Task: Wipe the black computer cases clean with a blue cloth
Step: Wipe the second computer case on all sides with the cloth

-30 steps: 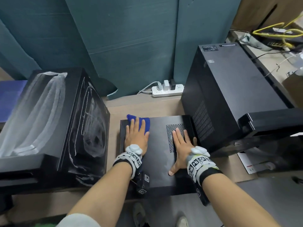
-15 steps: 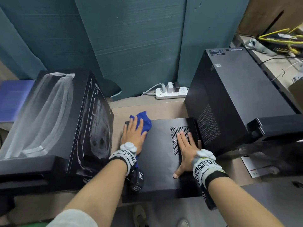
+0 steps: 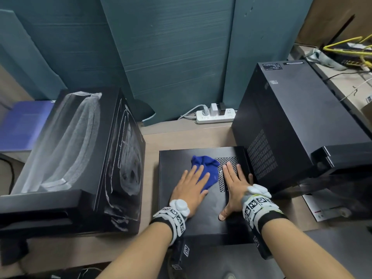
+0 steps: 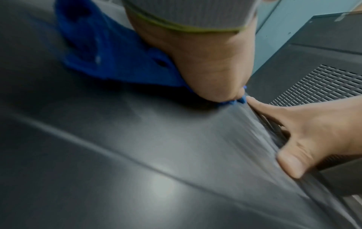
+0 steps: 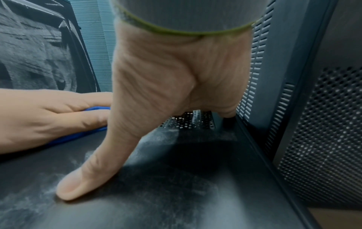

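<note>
1. The flat black computer case point(image 3: 201, 214) lay on its side on the wooden desk point(image 3: 181, 135), between a dusty black case point(image 3: 84, 158) on the left and a tall upright black case point(image 3: 298, 125) on the right.
2. The left hand point(image 3: 191, 190) lay flat, fingers straight and slightly spread, pressing the blue cloth point(image 3: 207, 172) onto the flat case's top panel; nothing was curled round it.
3. The cloth sat bunched near the panel's far middle, its right edge just beside the perforated vent point(image 3: 225, 174).
4. The right hand point(image 3: 235, 188) rested open on the same panel, palm down, fingers straight over the vent and thumb splayed toward the near edge, holding nothing.
5. In the right wrist view, the thumb point(image 5: 92, 175) pressed on a panel streaked with pale dust, with the left hand point(image 5: 45, 117) over the cloth point(image 5: 78, 134) beside it.
6. In the left wrist view, the cloth point(image 4: 109, 55) showed under the heel of the left hand point(image 4: 205, 58), and the right hand point(image 4: 317, 133) lay close by.
7. A white power strip point(image 3: 215, 115) lay at the back of the desk against teal panels point(image 3: 171, 57).
</note>
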`<move>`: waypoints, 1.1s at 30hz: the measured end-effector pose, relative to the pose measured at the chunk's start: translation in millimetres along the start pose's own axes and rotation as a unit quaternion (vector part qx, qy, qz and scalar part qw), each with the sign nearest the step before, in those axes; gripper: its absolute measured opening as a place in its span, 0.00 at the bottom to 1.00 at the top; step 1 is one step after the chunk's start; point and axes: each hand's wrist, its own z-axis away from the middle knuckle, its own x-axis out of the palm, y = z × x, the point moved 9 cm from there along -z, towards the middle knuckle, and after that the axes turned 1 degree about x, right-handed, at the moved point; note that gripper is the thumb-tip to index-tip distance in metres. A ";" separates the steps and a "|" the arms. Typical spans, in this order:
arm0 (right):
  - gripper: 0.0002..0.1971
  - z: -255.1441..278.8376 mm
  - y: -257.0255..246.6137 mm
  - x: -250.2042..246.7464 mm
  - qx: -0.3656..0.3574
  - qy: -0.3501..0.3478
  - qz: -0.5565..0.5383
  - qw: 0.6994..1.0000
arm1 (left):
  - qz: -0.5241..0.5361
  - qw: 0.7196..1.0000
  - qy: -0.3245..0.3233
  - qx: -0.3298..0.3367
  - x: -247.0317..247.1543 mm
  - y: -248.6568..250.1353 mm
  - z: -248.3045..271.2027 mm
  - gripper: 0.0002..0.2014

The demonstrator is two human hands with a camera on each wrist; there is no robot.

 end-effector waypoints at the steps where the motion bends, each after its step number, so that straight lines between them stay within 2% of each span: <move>1: 0.93 0.6 -0.6 -0.7 -0.002 0.002 -0.002 1.000 | -0.008 1.000 -0.001 0.004 -0.4 -8.8 2.0 0.31; 2: 0.93 0.7 -0.3 -1.1 -0.002 0.002 -0.006 1.000 | -0.006 1.000 0.005 -0.013 -2.2 -23.1 2.6 0.31; 6: 0.93 0.5 0.7 -0.3 -0.002 0.007 -0.011 1.000 | 0.021 0.987 0.032 -0.157 -14.5 -87.0 11.3 0.31; 14: 0.92 -0.1 1.3 2.4 -0.020 0.022 -0.019 0.999 | 0.034 0.972 0.042 -0.229 -9.6 -90.1 28.1 0.31; 22: 0.89 4.4 10.3 10.6 -0.036 0.057 0.002 0.998 | 0.032 0.959 0.060 -0.274 -1.3 -68.3 60.7 0.31; 26: 0.78 18.1 21.4 24.6 -0.045 0.101 -0.017 0.994 | 0.026 0.952 0.075 -0.296 0.0 -54.5 74.9 0.31; 30: 0.51 30.4 29.7 40.9 -0.060 0.170 -0.066 0.981 | 0.043 0.933 0.090 -0.346 3.2 -30.4 85.2 0.32; 33: 0.42 29.7 36.7 47.2 -0.062 0.176 -0.115 0.976 | 0.046 0.944 0.082 -0.316 6.3 21.6 79.2 0.32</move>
